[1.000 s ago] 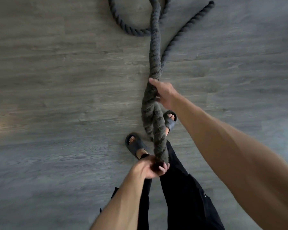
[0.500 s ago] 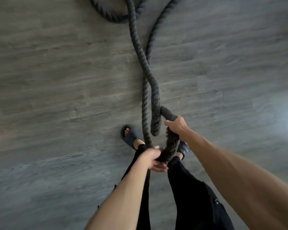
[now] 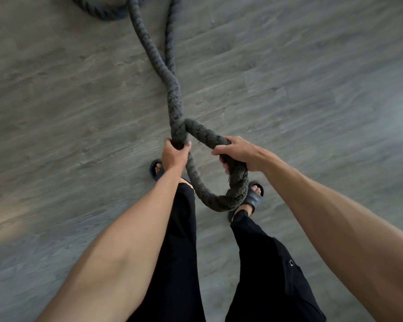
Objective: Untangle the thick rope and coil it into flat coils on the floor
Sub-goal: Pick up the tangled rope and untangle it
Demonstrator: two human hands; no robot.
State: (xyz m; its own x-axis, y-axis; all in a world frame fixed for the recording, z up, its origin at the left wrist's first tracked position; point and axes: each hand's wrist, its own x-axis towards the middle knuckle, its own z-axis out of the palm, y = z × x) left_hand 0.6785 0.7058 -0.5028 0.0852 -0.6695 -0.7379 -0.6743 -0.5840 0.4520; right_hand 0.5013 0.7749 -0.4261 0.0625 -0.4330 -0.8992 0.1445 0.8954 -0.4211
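A thick dark grey twisted rope (image 3: pixel 175 96) runs from the top of the head view down to my hands. Two strands cross near the middle and form a loop that hangs in front of my legs. My left hand (image 3: pixel 173 154) is shut around the rope just below the crossing. My right hand (image 3: pixel 239 154) grips the right side of the loop, fingers wrapped over it. The bottom of the loop curves between my feet. More rope curls on the floor at the top left edge.
The grey wood-look floor (image 3: pixel 79 112) lies all around. My legs in black trousers (image 3: pixel 179 252) and dark slippers (image 3: pixel 254 196) stand below the loop.
My hands have drawn apart and the doubled rope has opened into a wide loop. The left hand has moved up to the crossing, and the right has shifted out to the right.
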